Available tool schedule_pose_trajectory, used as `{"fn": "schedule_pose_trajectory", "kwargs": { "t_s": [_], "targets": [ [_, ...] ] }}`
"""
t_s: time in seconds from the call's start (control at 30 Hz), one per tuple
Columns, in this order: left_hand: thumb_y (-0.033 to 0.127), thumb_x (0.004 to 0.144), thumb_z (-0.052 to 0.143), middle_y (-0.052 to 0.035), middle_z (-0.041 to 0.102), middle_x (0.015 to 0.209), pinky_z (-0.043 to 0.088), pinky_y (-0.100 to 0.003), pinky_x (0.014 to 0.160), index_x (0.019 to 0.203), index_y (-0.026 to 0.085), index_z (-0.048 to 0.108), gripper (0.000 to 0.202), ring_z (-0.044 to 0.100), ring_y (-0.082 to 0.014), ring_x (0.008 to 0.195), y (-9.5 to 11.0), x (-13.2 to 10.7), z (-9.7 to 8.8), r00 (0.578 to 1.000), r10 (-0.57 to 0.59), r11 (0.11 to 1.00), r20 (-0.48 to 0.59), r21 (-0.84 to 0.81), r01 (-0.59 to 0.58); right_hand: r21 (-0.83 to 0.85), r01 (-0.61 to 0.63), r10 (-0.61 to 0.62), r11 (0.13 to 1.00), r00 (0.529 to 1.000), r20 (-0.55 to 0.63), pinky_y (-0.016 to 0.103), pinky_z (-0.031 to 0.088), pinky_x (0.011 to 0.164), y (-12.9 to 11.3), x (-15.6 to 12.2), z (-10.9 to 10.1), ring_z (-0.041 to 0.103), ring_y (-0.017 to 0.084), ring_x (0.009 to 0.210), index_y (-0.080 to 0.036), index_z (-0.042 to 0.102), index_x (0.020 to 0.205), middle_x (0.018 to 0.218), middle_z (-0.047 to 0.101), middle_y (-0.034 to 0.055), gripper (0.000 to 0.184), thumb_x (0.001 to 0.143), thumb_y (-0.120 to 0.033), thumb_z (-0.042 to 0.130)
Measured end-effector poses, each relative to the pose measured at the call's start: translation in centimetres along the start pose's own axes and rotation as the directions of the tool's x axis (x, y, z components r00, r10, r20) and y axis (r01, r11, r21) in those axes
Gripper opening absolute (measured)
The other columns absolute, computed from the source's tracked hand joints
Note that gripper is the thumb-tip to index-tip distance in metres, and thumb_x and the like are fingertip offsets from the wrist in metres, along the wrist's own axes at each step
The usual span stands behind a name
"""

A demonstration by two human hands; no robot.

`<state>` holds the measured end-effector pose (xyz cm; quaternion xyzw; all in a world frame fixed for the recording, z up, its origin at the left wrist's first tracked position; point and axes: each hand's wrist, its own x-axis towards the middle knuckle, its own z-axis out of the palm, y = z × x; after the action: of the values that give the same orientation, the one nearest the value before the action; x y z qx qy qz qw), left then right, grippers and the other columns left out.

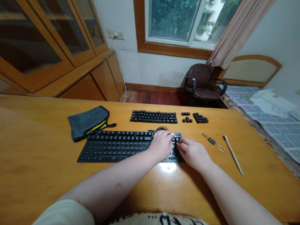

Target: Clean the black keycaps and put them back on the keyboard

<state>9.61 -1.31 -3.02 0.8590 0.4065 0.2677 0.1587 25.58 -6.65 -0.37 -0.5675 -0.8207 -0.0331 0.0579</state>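
A black keyboard (117, 145) lies flat on the wooden table (35, 140) in front of me. My left hand (161, 144) rests curled over its right end, fingers bent down onto the keys. My right hand (192, 152) sits just beside it, fingertips pinched together at the number-pad area; whatever they grip is too small to make out. Behind the keyboard, rows of loose black keycaps (153, 116) are laid out in keyboard order, with smaller groups (200, 117) to the right.
A grey cloth with yellow trim (87, 122) lies left of the keycaps. A wire keycap puller (212, 141) and a thin pale stick (233, 154) lie to the right. Beyond the table stand a brown armchair (202, 82), wooden cabinets and a bed.
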Motion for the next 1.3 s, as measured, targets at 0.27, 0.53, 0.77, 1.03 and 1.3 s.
{"fn": "schedule_pose_trajectory", "kwargs": {
  "t_s": [0.27,0.53,0.77,1.03,1.3],
  "targets": [
    [0.013,0.076,0.051,-0.0045,0.060,0.109,0.036,-0.040,0.095,0.102,0.022,0.062,0.029,0.049,-0.0219,0.104,0.1,0.0,-0.1,1.000,0.006,1.000,0.012,0.019,-0.006,-0.019,-0.077,0.078,0.997,0.996,0.042,0.023,0.041,0.053,-1.1,-0.3,-0.1,0.061,0.014,0.067,-0.021,0.067,0.093,0.087,0.064,0.0067,0.028,0.087,-0.026,0.040],
    [0.013,0.076,0.050,-0.0047,0.059,0.110,0.036,-0.041,0.095,0.101,0.022,0.062,0.030,0.049,-0.0223,0.104,0.1,0.0,-0.2,1.000,-0.007,1.000,0.026,0.023,0.006,-0.019,-0.138,0.139,0.990,0.986,0.090,0.024,0.037,0.049,-1.5,-0.1,0.0,0.061,0.014,0.062,-0.021,0.067,0.083,0.079,0.064,0.0055,0.030,0.088,-0.027,0.038],
    [0.012,0.076,0.050,-0.0043,0.060,0.110,0.036,-0.041,0.094,0.101,0.022,0.063,0.030,0.049,-0.0226,0.104,0.1,0.0,-0.3,1.000,-0.001,1.000,0.022,0.020,0.000,0.045,-0.130,0.125,0.990,0.986,0.112,0.024,0.040,0.052,-1.2,-0.1,-0.5,0.063,0.016,0.064,-0.022,0.068,0.086,0.081,0.067,0.0052,0.027,0.087,-0.027,0.041],
    [0.012,0.075,0.051,-0.0049,0.060,0.108,0.037,-0.040,0.093,0.101,0.021,0.063,0.030,0.050,-0.0219,0.102,-0.2,0.0,-0.1,1.000,0.016,1.000,0.001,0.007,-0.016,0.170,-0.392,0.393,0.904,0.919,0.032,0.028,0.047,0.064,3.7,-0.6,-3.4,0.066,0.020,0.073,-0.024,0.070,0.089,0.083,0.072,0.0047,0.028,0.083,-0.037,0.046],
    [0.011,0.074,0.051,-0.0050,0.061,0.106,0.038,-0.041,0.093,0.100,0.021,0.063,0.030,0.051,-0.0220,0.100,-0.3,0.0,-0.1,1.000,0.028,1.000,-0.009,0.013,-0.028,-0.061,-0.604,0.605,0.794,0.779,0.164,0.029,0.041,0.053,14.2,1.3,-6.0,0.063,0.022,0.060,-0.022,0.071,0.085,0.068,0.068,0.0083,0.038,0.075,-0.051,0.050]
  ]
}}
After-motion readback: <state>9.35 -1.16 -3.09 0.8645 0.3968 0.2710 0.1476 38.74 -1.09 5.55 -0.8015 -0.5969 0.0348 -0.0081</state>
